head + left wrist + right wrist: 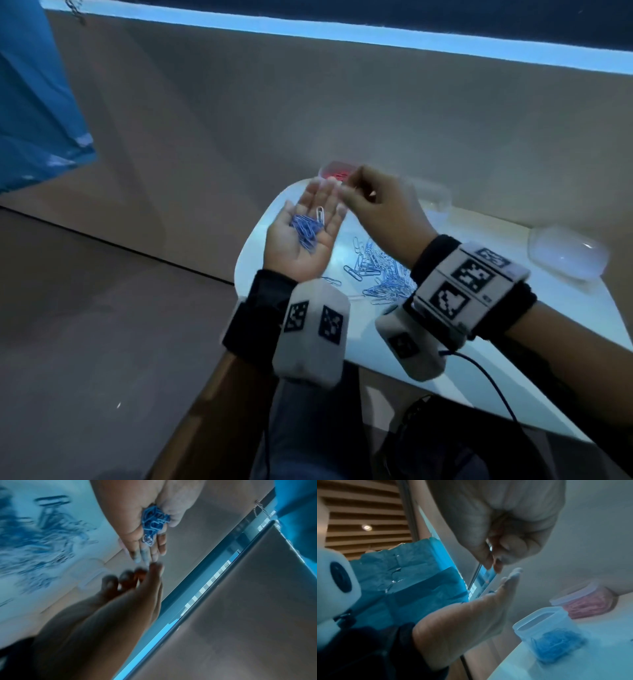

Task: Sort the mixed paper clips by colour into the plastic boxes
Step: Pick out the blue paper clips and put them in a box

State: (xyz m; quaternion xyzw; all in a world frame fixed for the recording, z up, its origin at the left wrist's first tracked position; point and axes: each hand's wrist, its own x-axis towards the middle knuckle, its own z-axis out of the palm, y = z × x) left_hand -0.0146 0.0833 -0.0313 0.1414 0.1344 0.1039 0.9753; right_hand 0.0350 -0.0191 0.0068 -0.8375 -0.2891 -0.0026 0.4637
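Note:
My left hand (308, 200) is held palm up above the table's left end, fingers straight. A bunch of blue paper clips (306, 230) and one pale clip (320, 213) lie on its palm (135, 520). My right hand (354, 183) hovers just past the left fingertips with its fingers curled. Its thumb and forefinger (494, 562) pinch a small shiny clip (490, 547). A loose pile of blue and pale clips (380, 270) lies on the white table (445, 346). Behind the hands stand a box of red clips (583, 601) and a box of blue clips (546, 632).
A clear plastic lid (568, 255) lies at the table's right. A third clear box (433, 197) stands partly hidden behind my right hand. A blue sheet (34, 102) hangs at far left. The table's left edge runs close under my left hand.

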